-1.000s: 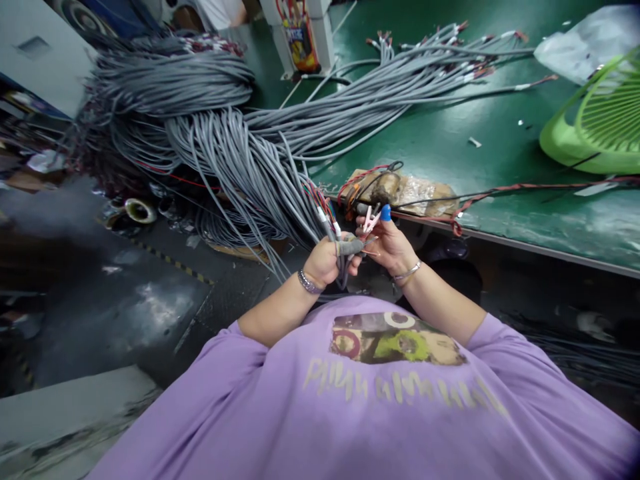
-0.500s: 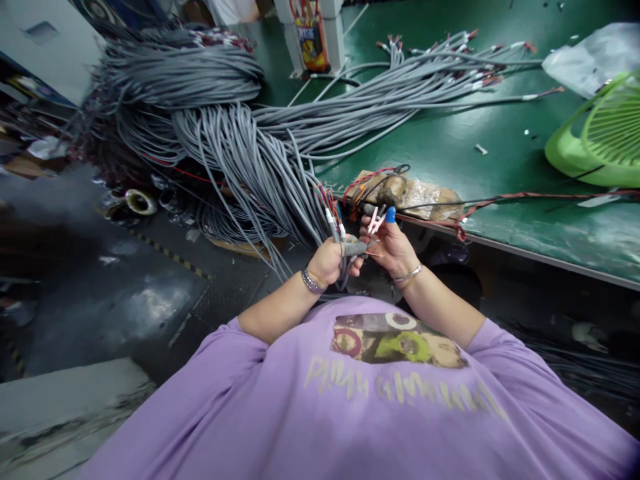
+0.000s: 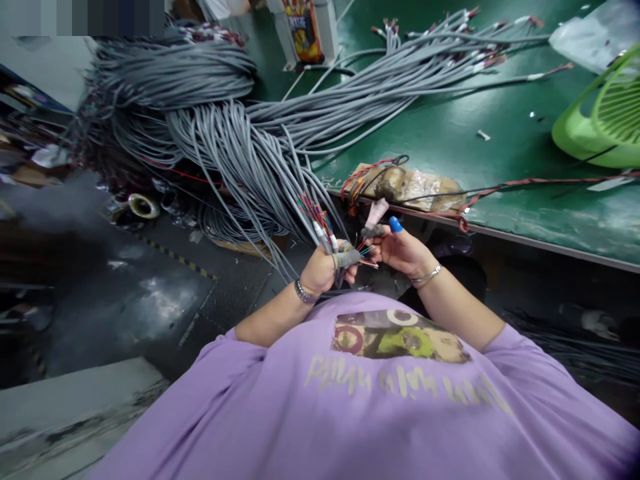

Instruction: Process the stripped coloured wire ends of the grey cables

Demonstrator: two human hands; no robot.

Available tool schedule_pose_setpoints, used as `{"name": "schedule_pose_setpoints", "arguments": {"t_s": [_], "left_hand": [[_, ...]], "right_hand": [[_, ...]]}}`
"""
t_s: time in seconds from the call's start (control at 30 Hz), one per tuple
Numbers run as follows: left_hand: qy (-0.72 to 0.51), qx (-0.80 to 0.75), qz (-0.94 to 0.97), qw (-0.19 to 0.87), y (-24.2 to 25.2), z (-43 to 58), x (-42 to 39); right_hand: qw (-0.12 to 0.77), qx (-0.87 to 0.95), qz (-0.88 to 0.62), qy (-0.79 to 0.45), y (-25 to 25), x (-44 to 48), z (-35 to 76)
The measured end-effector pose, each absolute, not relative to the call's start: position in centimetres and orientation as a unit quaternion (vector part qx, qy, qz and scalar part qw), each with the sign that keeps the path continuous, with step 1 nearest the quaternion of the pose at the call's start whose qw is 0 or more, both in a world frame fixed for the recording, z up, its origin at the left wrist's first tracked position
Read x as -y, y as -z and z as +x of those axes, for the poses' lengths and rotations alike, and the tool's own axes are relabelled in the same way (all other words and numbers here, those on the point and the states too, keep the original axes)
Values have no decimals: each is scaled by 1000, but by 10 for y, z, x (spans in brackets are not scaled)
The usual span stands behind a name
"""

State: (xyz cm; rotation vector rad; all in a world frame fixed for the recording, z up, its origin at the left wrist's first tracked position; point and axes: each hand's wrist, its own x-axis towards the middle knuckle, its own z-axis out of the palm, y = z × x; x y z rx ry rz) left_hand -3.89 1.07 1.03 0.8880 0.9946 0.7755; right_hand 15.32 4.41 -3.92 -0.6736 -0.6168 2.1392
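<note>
My left hand (image 3: 323,268) is closed around the ends of several grey cables (image 3: 320,233), and its thumb wears a grey wrap. Fanned coloured wires (image 3: 315,210) rise from white-banded ends above this hand. More thin stripped wires (image 3: 367,257) stick out past the thumb toward my right hand (image 3: 403,253). That hand has curled fingers and a blue cover (image 3: 395,225) on its raised thumb. Beyond its grey-wrapped fingertip a blurred pale pink tool (image 3: 377,212) juts up, apparently gripped there. The fingers partly hide where it is held.
A large heap of grey cables (image 3: 175,73) lies left, with more cables across the green table (image 3: 525,147). Along the table edge sits a taped cardboard piece (image 3: 425,190) with cords. A green fan (image 3: 595,127) and plastic bag (image 3: 590,40) are at right.
My right hand has moved right, away from my left. The pink tool, earlier showing two spread arms, now looks narrower and points up. More coloured wire ends show between the hands.
</note>
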Motion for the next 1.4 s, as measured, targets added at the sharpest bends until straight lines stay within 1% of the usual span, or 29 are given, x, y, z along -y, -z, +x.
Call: {"name": "schedule_pose_setpoints", "arguments": {"t_s": [0.07, 0.13, 0.37, 0.47, 0.6, 0.67, 0.77, 0.9, 1.03, 1.23, 1.4], "left_hand": [[-353, -453, 400, 714, -9, -40, -10], [-356, -451, 400, 714, -10, -40, -11], [-358, -445, 386, 725, -20, -34, -20], [-351, -436, 381, 736, -21, -33, -24], [-347, -429, 377, 744, -20, -33, -27], [-341, -432, 380, 744, -19, -32, -28], [-335, -439, 377, 743, -17, -30, -29], [-330, -441, 372, 748, -12, -28, -32], [-324, -447, 374, 745, -8, -27, -34], [-322, -457, 370, 742, -7, -28, -34], [-323, -452, 373, 743, -7, -27, -33]], "right_hand": [[381, 269, -264, -844, 40, -43, 158], [388, 268, -271, -839, 37, -44, 158], [484, 230, -309, -786, 17, -60, 139], [516, 242, -314, -759, 18, -62, 130], [584, 239, -331, -702, 27, -61, 121], [600, 233, -337, -687, 28, -61, 119], [572, 210, -319, -726, 28, -64, 118], [543, 179, -254, -780, 30, -69, 120], [550, 166, -241, -782, 34, -73, 119], [556, 119, -278, -774, 26, -70, 117], [542, 148, -257, -787, 27, -67, 118]]}}
